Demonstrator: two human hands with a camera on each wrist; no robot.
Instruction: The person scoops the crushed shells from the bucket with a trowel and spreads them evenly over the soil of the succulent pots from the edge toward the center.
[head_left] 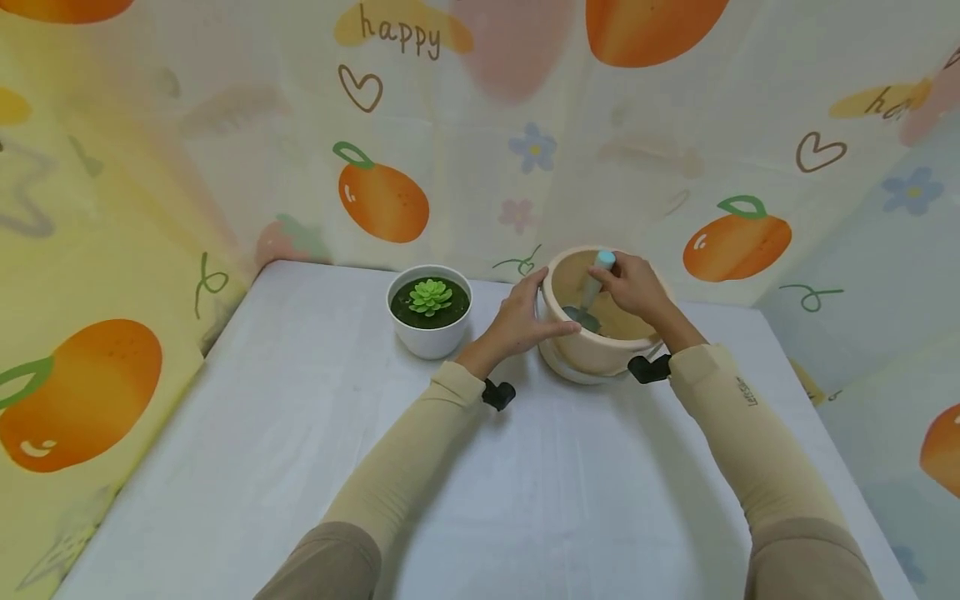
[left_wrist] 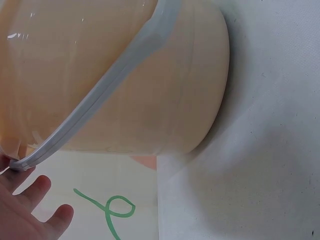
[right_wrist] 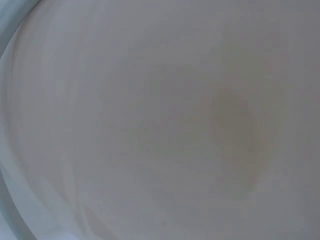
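On the white table [head_left: 300, 467], near its back edge, a green succulent [head_left: 430, 297] in dark soil [head_left: 455, 312] inside a round white pot [head_left: 427, 342]; behind, a printed backdrop [head_left: 465, 142] with orange fruit [head_left: 384, 202], brown outlined hearts [head_left: 361, 88], blue and pink flowers [head_left: 532, 148], green squiggles [left_wrist: 121, 215] and the word "happy" [head_left: 401, 32] on a yellow patch [head_left: 348, 29].

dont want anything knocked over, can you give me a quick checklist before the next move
1. Left hand steadying the bucket: ok, spread against its side near the rim.
2. Right hand gripping the tool: ok, fingers round its handle.
3. Tool's head inside the bucket: ok, below the rim.
4. Bucket upright on the table: ok, base down.
5. Potted plant out of the way: ok, stands apart, left of the bucket.
6. Bucket's contents: cannot tell, the right wrist view is too blurred.
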